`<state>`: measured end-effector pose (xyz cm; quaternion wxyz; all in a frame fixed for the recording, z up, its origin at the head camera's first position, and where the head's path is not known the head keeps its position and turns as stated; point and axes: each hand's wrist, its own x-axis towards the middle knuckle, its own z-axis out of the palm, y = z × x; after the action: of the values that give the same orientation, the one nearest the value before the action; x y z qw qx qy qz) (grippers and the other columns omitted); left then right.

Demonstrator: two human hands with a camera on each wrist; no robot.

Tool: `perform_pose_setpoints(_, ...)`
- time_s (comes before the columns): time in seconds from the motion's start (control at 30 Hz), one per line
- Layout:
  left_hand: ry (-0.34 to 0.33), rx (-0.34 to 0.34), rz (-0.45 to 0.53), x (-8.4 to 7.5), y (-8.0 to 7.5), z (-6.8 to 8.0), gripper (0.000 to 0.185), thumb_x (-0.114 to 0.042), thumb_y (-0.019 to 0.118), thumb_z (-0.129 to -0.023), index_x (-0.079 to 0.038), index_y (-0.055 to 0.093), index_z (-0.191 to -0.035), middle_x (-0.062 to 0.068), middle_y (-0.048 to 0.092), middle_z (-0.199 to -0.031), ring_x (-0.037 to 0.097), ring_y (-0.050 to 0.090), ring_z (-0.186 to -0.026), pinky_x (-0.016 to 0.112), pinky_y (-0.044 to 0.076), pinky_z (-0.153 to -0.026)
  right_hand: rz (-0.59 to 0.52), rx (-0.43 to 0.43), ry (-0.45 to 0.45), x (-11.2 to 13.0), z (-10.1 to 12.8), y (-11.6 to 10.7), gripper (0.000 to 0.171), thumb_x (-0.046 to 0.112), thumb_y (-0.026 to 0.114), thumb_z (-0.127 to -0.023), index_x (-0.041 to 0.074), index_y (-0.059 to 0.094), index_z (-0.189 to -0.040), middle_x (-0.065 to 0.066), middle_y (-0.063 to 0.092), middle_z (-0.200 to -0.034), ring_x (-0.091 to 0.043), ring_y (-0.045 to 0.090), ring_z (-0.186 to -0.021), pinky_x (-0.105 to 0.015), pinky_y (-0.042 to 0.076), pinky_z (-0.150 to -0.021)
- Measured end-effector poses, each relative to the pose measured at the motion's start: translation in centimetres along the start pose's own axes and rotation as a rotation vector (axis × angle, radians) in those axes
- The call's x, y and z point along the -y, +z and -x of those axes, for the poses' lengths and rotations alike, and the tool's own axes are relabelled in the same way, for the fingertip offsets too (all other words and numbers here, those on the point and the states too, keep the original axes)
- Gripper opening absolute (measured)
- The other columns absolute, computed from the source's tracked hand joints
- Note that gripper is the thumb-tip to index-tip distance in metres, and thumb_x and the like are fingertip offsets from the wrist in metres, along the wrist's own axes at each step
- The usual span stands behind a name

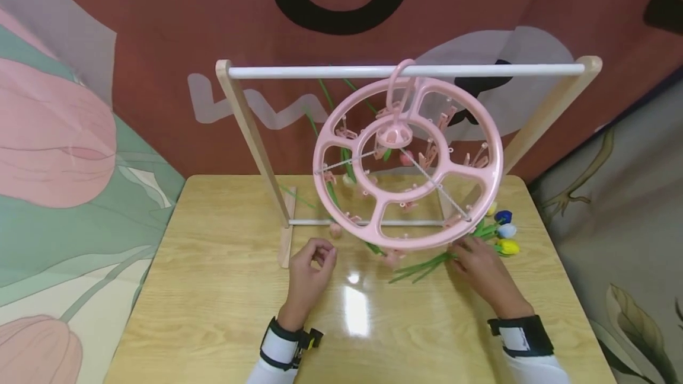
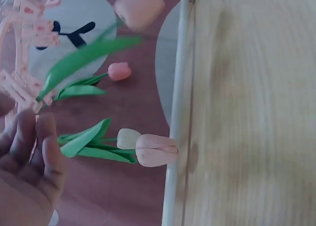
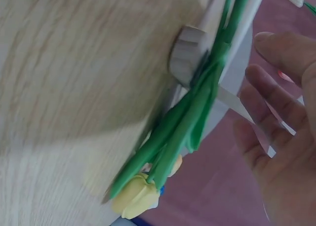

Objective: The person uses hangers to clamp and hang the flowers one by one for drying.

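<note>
A round pink clip hanger (image 1: 408, 243) hangs by its hook from a rack's top rod, with tulips dangling from its small clips. My left hand (image 1: 312, 271) is in front of the hanger's left side, fingers loosely bent and nothing visible in them. In the left wrist view its fingertips overlap the pink clips (image 2: 19, 90), near hanging tulips, including a pale pink tulip (image 2: 154, 151). At the right, my right hand (image 1: 485, 271) is beside a bunch of green tulip stems (image 3: 190, 112); the right wrist view shows its fingers spread and apart from them.
The rack has wooden side posts (image 1: 256, 147) and a white top rod (image 1: 320, 72). Yellow (image 1: 508, 246), white and blue tulip heads lie near the table's right edge. A patterned cloth (image 1: 240, 22) hangs behind the wooden table (image 1: 213, 289).
</note>
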<state>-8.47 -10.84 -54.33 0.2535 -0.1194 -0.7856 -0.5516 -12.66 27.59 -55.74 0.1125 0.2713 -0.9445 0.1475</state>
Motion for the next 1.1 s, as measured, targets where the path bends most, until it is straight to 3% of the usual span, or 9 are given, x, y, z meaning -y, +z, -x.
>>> perform_pose_setpoints(0.23,0.098,0.326,0.038,-1.3,0.8,1.3,0.009,0.001,0.072,-0.092,-0.008,0.071,-0.091,0.000,0.071,-0.079,0.004,0.063,-0.069,0.015,0.056,-0.058,0.020,0.006,-0.065,-0.1,0.0,1.4,0.032,-0.001,0.089,-0.075,0.006,0.077,-0.103,-0.011,0.068,-0.112,-0.033,0.062,-0.104,-0.053,0.056,-0.087)
perform_pose_setpoints(0.4,0.094,0.461,0.035,-2.0,2.0,1.8,0.007,-0.007,0.069,-0.097,-0.008,0.076,-0.095,-0.001,0.073,-0.085,0.001,0.065,-0.074,0.011,0.056,-0.064,0.039,0.019,-0.078,-0.1,-0.1,2.2,0.028,-0.003,0.085,-0.078,0.006,0.077,-0.102,-0.012,0.068,-0.114,-0.033,0.061,-0.109,-0.052,0.056,-0.086)
perform_pose_setpoints(0.53,0.145,0.497,-0.069,-2.3,3.1,2.1,0.007,-0.010,0.070,-0.097,-0.008,0.077,-0.099,0.000,0.076,-0.091,0.004,0.069,-0.080,0.011,0.057,-0.072,0.061,0.042,-0.079,-0.1,-0.1,2.4,0.026,-0.003,0.081,-0.082,0.007,0.075,-0.105,-0.011,0.068,-0.115,-0.033,0.060,-0.111,-0.052,0.056,-0.086)
perform_pose_setpoints(0.8,0.402,0.513,-0.375,-3.8,5.7,2.0,0.021,-0.013,0.075,-0.093,-0.007,0.074,-0.113,0.004,0.075,-0.111,0.016,0.071,-0.106,0.023,0.058,-0.096,0.134,0.040,-0.141,0.1,0.0,2.0,0.040,-0.016,0.073,-0.080,0.003,0.072,-0.114,-0.016,0.069,-0.123,-0.035,0.061,-0.118,-0.055,0.055,-0.099)
perform_pose_setpoints(0.97,0.428,0.543,-0.493,-4.3,7.3,1.7,0.029,-0.014,0.076,-0.092,-0.006,0.071,-0.120,0.005,0.071,-0.120,0.016,0.067,-0.115,0.022,0.054,-0.103,0.066,-0.038,-0.209,0.6,-0.1,1.6,0.037,-0.013,0.067,-0.082,0.001,0.070,-0.116,-0.018,0.068,-0.117,-0.035,0.064,-0.107,-0.051,0.059,-0.090)
perform_pose_setpoints(1.1,0.411,0.566,-0.567,-4.2,8.3,1.5,0.034,-0.019,0.077,-0.093,-0.007,0.069,-0.124,0.003,0.070,-0.119,0.015,0.067,-0.111,0.019,0.056,-0.099,0.066,-0.070,-0.232,1.4,-0.4,1.1,0.038,-0.015,0.070,-0.079,0.000,0.071,-0.114,-0.018,0.068,-0.111,-0.032,0.066,-0.097,-0.047,0.060,-0.080)
